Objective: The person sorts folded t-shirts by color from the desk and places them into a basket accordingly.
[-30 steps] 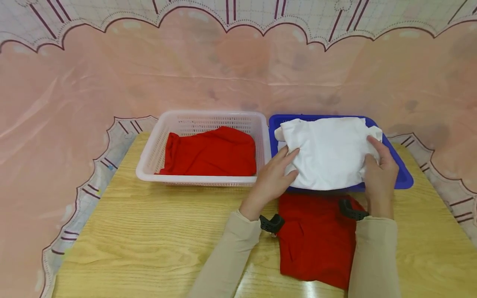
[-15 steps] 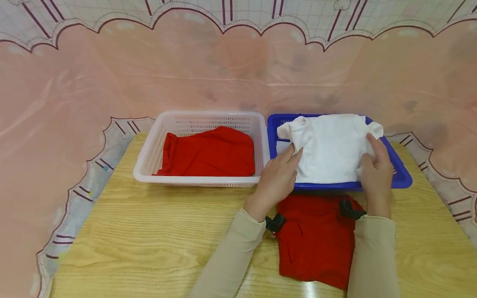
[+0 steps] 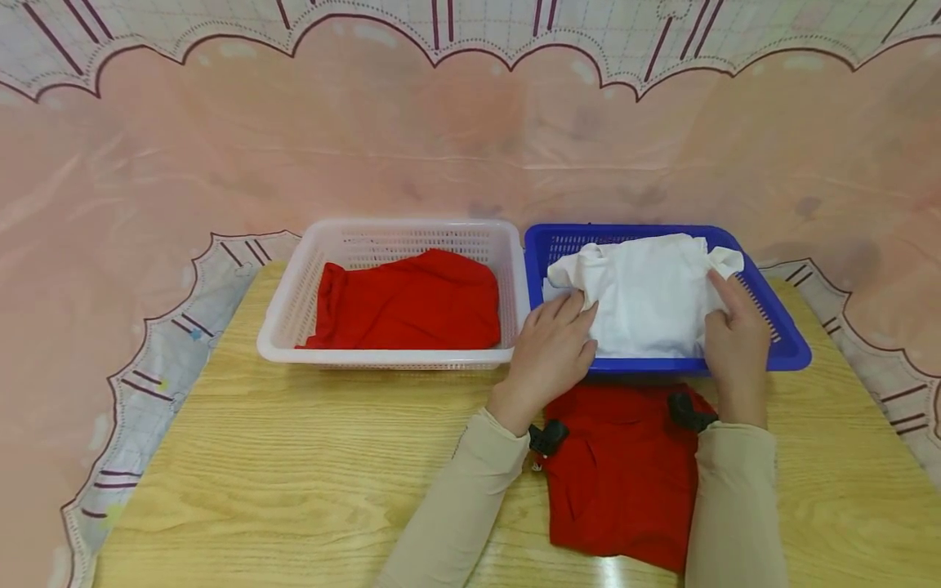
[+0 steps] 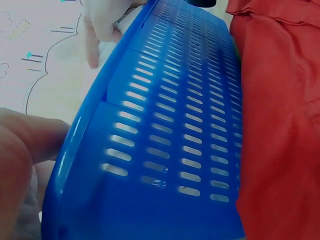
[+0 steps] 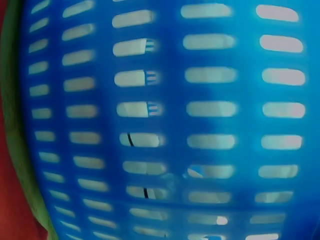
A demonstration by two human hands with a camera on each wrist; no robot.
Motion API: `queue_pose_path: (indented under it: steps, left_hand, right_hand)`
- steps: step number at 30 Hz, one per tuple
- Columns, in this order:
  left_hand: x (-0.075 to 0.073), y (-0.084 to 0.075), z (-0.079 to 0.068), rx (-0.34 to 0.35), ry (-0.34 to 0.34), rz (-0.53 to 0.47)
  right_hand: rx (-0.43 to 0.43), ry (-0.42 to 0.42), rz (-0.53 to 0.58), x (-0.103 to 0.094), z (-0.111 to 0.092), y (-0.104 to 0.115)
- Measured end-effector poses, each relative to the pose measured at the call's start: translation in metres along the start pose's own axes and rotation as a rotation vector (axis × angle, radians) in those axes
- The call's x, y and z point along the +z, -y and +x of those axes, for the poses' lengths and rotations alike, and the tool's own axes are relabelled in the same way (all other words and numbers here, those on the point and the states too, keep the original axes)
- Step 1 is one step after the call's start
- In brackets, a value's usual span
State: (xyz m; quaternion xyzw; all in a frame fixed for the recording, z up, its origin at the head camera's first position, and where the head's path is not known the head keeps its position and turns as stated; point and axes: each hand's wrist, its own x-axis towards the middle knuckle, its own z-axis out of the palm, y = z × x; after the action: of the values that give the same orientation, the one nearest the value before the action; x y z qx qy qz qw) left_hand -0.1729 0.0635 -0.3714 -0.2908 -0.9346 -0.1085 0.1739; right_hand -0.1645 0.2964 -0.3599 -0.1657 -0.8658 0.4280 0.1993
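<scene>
A folded white shirt with short sleeves at its sides lies in the blue basket. My left hand holds the shirt's left side, fingertips on a bunched fold. On the opposite side, my right hand grips the edge, its index finger along the right sleeve; the other fingers are hidden. In the left wrist view, the left thumb reaches over the basket's rim, and the right hand shows beyond it. The right wrist view is filled by the slotted basket wall.
A white basket holding a red garment stands against the blue one on the left. Another red garment lies on the wooden table, beneath the wrists. A patterned curtain hangs behind.
Both hands have lowered the white shirt into the blue basket. Its front edge has moved from over the rim to inside it, and the hands have drawn slightly closer together.
</scene>
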Motion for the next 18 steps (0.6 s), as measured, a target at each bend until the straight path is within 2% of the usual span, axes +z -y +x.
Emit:
queue_pose_path:
  steps: [5, 13, 18]
  left_hand:
    - [0.001, -0.001, -0.001, -0.004, -0.027, 0.013]
    - [0.0025, -0.0016, -0.0012, -0.005, -0.047, 0.035]
    - [0.0018, -0.0028, -0.0031, -0.014, 0.008, 0.041]
  right_hand:
    - [-0.009, -0.114, 0.002, 0.0017, 0.0003, -0.0024]
    - [-0.026, -0.079, -0.053, 0.0035, 0.0001, -0.0016]
    - [-0.075, -0.037, -0.088, 0.0033, -0.0013, -0.0025]
